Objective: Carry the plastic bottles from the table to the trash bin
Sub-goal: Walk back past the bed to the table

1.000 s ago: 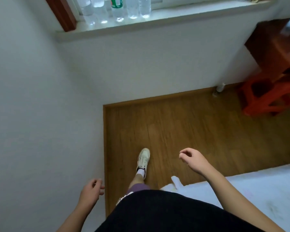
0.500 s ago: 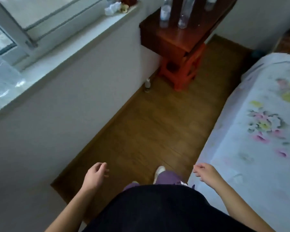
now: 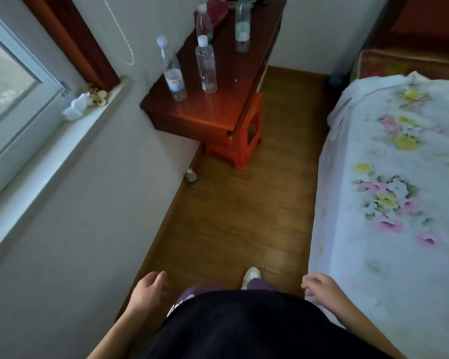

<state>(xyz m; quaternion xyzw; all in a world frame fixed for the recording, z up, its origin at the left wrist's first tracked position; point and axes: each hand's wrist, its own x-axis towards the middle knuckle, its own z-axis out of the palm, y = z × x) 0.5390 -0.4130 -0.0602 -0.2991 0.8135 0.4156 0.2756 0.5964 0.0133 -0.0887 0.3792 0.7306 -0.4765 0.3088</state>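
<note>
Several clear plastic bottles stand upright on a dark red wooden table (image 3: 218,110) ahead. Nearest is a labelled bottle (image 3: 173,73) at the table's left edge, with a plain bottle (image 3: 206,66) beside it. Farther back stand another bottle (image 3: 204,24) and a bottle with a pale label (image 3: 242,29). My left hand (image 3: 149,290) and my right hand (image 3: 319,285) hang low at my sides, both empty with fingers loosely curled, well short of the table. No trash bin is in view.
A bed with a floral sheet (image 3: 399,190) fills the right side. A white wall and window sill (image 3: 70,141) run along the left. An orange plastic stool (image 3: 244,141) sits under the table, and a small bottle (image 3: 191,174) lies on the wooden floor by the wall.
My view has swung right from the corner and window sill toward the table, which is now nearer and more centred. Both hands stay low and empty.
</note>
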